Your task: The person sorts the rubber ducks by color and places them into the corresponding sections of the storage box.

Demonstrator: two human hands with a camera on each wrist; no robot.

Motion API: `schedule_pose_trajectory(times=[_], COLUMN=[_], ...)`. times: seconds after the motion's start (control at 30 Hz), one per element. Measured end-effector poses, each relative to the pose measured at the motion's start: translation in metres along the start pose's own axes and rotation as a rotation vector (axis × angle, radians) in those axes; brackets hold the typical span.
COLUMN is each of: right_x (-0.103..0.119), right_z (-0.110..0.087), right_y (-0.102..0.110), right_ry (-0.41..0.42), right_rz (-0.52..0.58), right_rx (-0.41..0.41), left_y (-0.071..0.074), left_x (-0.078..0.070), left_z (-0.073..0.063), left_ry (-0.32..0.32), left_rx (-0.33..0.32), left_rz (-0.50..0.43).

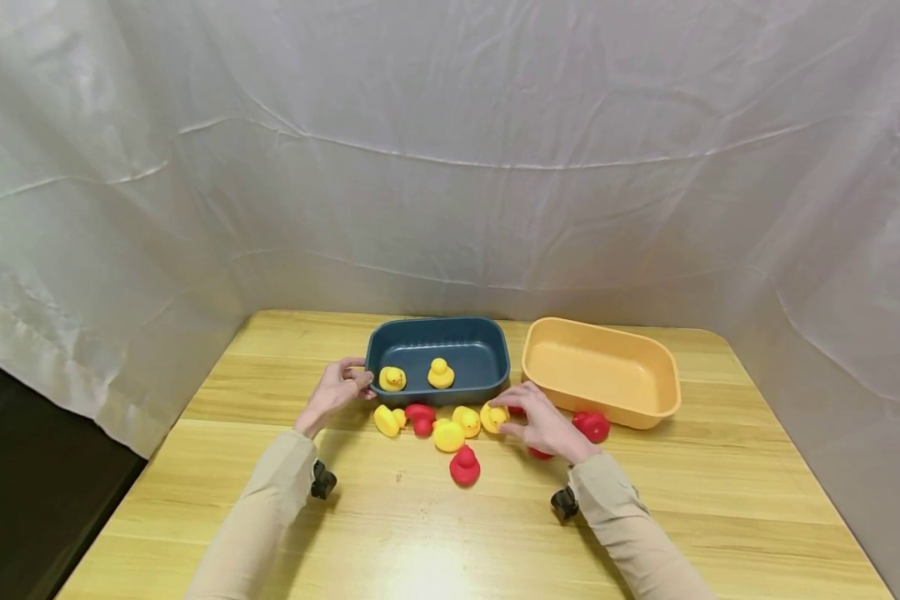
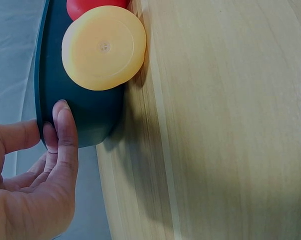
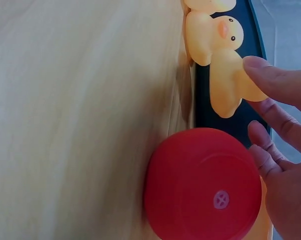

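My left hand point(image 1: 336, 390) grips the left end of the dark blue bin point(image 1: 468, 330), thumb and fingers pinching its rim in the left wrist view. Two yellow rubber ducks, one at the left point(image 1: 392, 379) and one near the middle point(image 1: 440, 373), sit inside. With thumb and fingertips, my right hand point(image 1: 546, 423) pinches another yellow rubber duck point(image 1: 493, 417) by the bin's front right corner. In the right wrist view that duck point(image 3: 225, 82) has the thumb on its head, and a red duck point(image 3: 203, 185) lies beside the hand, base toward the camera.
A yellow-orange bin point(image 1: 596, 367) stands to the right. Along the dark bin's front lie several yellow ducks and a tipped red duck point(image 1: 422, 419). Another red duck point(image 1: 465, 467) is nearer me. More red ducks lie around the right hand, partly hidden. Pale curtains surround the wooden table point(image 1: 397, 533).
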State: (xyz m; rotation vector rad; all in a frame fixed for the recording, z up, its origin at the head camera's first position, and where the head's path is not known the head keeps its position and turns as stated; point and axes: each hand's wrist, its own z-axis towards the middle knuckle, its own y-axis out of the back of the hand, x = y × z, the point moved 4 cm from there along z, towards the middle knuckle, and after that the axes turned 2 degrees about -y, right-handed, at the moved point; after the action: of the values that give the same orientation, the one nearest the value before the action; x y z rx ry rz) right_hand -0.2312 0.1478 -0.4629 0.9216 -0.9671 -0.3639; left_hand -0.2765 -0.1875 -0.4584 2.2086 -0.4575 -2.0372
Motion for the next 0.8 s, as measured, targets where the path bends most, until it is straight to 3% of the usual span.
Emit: schedule_pose_trajectory(times=[0.43, 0.8], right_x=[0.0, -0.004], right_z=[0.0026, 0.0028], right_y=[0.0007, 0.0001], right_ry=[0.068, 0.06], right_rz=[0.172, 0.339], right_rx=[-0.052, -0.061], left_y=[-0.0001, -0.0003], left_x=[0.0002, -0.0002], left_z=[0.0003, 0.0001], left_ry=[-0.001, 0.0], left_rx=[-0.001, -0.002], left_rz=[0.001, 0.007])
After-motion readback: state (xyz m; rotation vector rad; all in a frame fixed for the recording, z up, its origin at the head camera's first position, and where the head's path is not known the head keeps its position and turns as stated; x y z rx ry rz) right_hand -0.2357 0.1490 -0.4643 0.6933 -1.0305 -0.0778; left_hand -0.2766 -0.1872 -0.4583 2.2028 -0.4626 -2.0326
